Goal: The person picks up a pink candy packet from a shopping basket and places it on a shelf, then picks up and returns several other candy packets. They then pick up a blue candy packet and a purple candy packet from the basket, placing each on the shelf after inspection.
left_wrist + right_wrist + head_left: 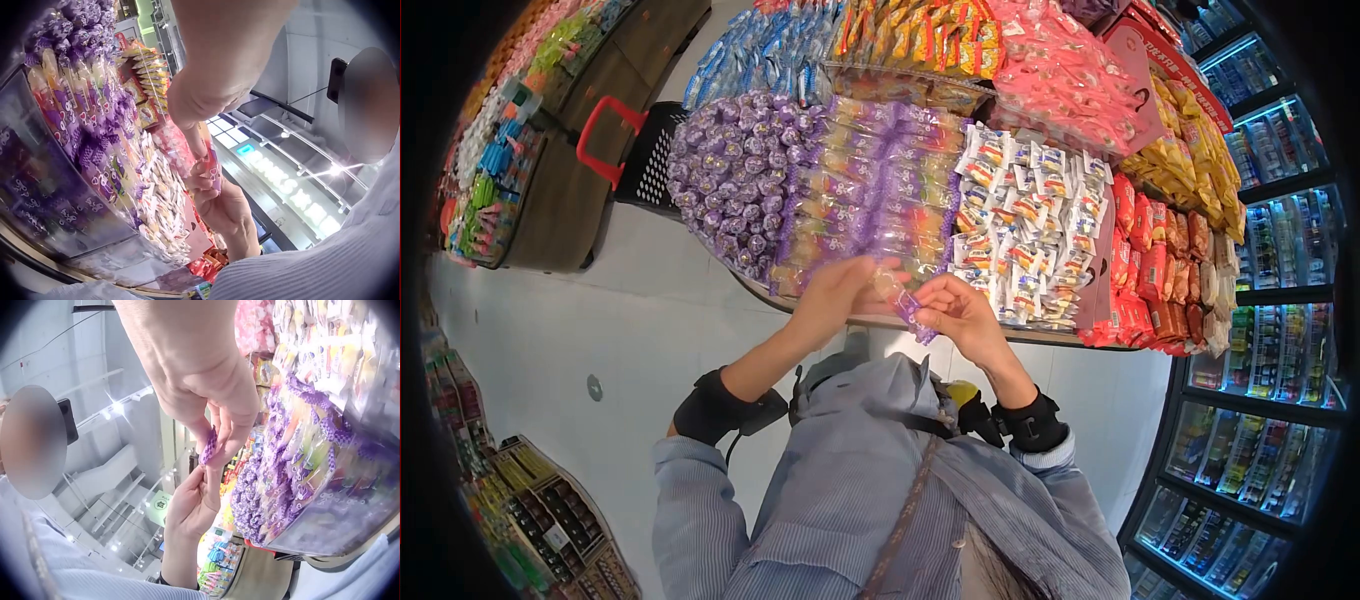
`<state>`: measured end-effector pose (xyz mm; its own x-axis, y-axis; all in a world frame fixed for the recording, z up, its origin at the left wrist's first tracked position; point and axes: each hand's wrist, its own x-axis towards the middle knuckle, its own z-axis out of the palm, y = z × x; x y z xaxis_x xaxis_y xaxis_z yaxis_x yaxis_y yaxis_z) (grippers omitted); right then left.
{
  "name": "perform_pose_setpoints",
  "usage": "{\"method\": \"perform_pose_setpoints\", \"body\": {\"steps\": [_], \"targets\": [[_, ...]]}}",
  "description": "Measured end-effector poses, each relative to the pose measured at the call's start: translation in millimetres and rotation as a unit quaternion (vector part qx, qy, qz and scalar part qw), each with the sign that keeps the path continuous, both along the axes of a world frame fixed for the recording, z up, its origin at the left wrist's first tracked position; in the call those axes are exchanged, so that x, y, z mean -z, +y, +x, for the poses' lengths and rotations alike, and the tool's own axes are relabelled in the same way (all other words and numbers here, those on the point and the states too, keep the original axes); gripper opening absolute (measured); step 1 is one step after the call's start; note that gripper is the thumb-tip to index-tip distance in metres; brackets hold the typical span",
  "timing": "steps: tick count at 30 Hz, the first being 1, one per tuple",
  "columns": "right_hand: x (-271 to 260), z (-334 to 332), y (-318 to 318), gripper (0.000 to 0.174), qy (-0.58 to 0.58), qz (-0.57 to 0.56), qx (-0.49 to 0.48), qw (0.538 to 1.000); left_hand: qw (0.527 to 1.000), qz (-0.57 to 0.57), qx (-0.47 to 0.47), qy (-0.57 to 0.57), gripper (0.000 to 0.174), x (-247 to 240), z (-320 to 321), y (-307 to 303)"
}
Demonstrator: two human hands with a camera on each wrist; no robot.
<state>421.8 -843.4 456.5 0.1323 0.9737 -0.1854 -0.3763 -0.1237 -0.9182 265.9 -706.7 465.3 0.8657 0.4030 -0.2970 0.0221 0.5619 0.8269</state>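
Observation:
Both hands hold one small clear packet with a purple end (898,300) in front of the display's near edge. The left hand (836,295) pinches its upper, clear end; the right hand (960,318) grips the purple end between thumb and fingers. In the left wrist view, the packet (209,159) looks pink and orange under the left hand (209,94), with the right hand (222,209) at its other side. In the right wrist view, the purple end (209,449) shows between the right hand's fingers. Similar purple packets (870,190) lie in rows just beyond the hands.
Purple round sweets (735,175) lie left of the rows, white-wrapped sweets (1030,220) and red packets (1145,260) right. Behind are blue, orange and pink packets. A black basket with a red handle (612,140) stands at the left; lit shelves (1270,350) line the right.

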Motion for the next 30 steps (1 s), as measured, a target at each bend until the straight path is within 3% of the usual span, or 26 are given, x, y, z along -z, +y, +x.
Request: {"method": "perform_pose_setpoints", "body": {"steps": [1,4,5,7,10,19,22,25,30], "targets": [[0,0,4,0.019,0.003,-0.008,-0.003,1.000,1.000,-0.008,-0.006,-0.001,0.044,1,0,3],[-2,2,10,0.017,-0.034,-0.034,-0.005,0.999,0.993,0.118,-0.008,0.007,0.034,3,0,14],[-2,3,12,0.016,-0.047,-0.040,-0.004,0.998,0.961,0.273,-0.021,0.024,0.033,1,-2,17],[-2,5,13,0.015,-0.075,-0.052,-0.002,0.996,0.826,0.559,-0.043,0.056,0.032,-8,-4,21],[-5,10,13,0.014,-0.083,-0.064,-0.012,0.994,0.682,0.730,0.011,-0.030,0.038,-13,-1,24],[-5,24,10,0.015,-0.042,-0.033,-0.030,0.998,0.720,0.680,0.120,-0.065,0.033,-6,11,2],[-3,30,9,0.013,-0.051,-0.037,-0.047,0.997,0.705,0.693,0.140,-0.057,0.030,-7,15,2],[0,40,7,0.010,-0.095,-0.061,-0.032,0.993,0.701,0.708,0.074,-0.044,0.028,-2,17,7],[-1,51,5,0.013,-0.051,-0.039,-0.016,0.998,0.702,0.710,0.031,0.050,0.028,-21,22,61]]}}
